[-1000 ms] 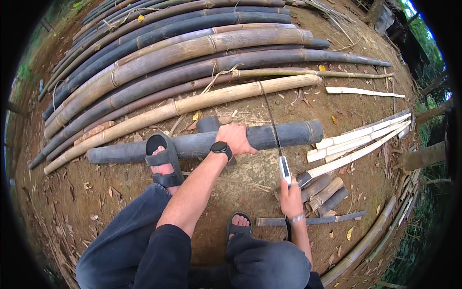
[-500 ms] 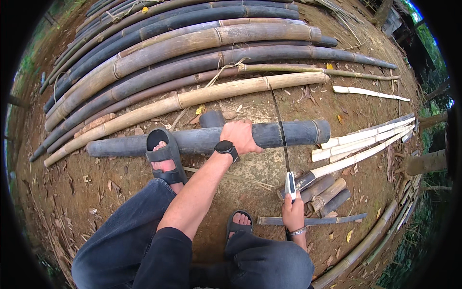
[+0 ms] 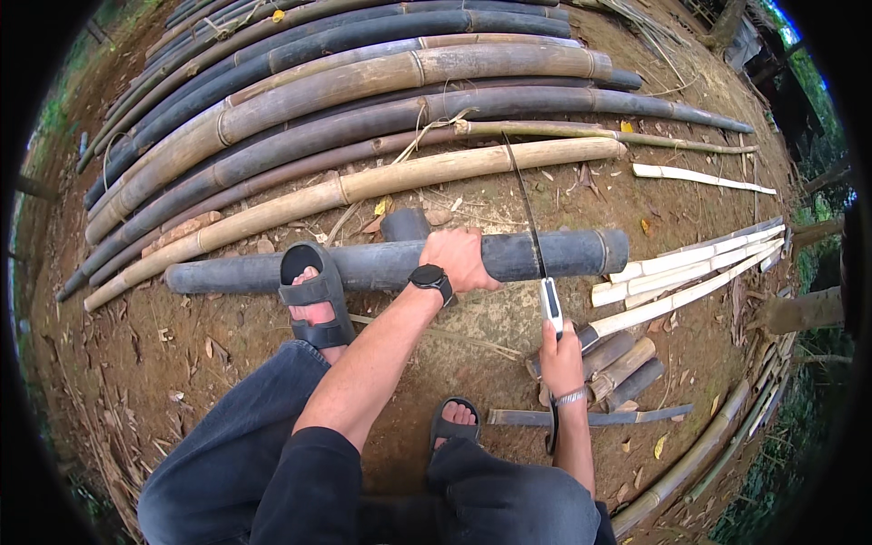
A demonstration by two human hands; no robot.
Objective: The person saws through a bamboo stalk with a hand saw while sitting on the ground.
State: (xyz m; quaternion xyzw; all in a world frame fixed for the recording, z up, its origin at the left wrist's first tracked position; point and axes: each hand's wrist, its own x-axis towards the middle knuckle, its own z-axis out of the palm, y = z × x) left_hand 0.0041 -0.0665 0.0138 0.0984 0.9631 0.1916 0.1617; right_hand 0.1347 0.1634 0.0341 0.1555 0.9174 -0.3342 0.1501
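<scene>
A thick dark bamboo pole lies crosswise before me, propped on a short dark bamboo piece. My left hand is wrapped round the top of the pole, right of its middle; a black watch is on that wrist. My sandalled left foot rests on the pole farther left. In my right hand is the pale handle of a hand saw. Its long thin blade crosses the pole to the right of my left hand, the tip reaching over a pale bamboo pole beyond.
Many long bamboo poles lie side by side at the back. On the right are split white bamboo strips and several short cut pieces. A dark flat strip lies near my right wrist. Dry leaves dot the dirt ground.
My right hand has pushed the saw forward, away from me, so the handle is now closer to the pole and the tip farther out. My left hand and foot keep their places.
</scene>
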